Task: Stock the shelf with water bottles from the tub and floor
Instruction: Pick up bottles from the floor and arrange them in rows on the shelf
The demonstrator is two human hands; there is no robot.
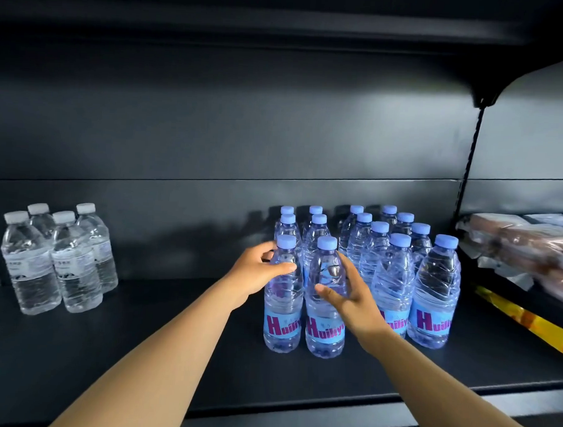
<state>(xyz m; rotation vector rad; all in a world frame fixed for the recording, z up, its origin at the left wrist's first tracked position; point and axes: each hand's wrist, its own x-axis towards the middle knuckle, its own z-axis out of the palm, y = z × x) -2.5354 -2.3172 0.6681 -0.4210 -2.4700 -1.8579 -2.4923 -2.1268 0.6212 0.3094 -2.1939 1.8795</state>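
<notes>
Several blue-capped water bottles with blue labels stand in rows on the dark shelf point(138, 352). My left hand point(258, 270) wraps around the upper part of the front-left bottle point(282, 310). My right hand point(347, 300) is curled around the neighbouring front bottle point(323, 331), thumb in front and fingers behind. Both bottles stand upright on the shelf at the front of the two left rows. More bottles point(435, 291) stand to the right in further rows.
A cluster of several smaller white-capped bottles point(58, 261) stands at the shelf's left. Packaged goods point(523, 253) fill the neighbouring bay on the right, beyond a black upright point(469, 157). Another shelf hangs overhead.
</notes>
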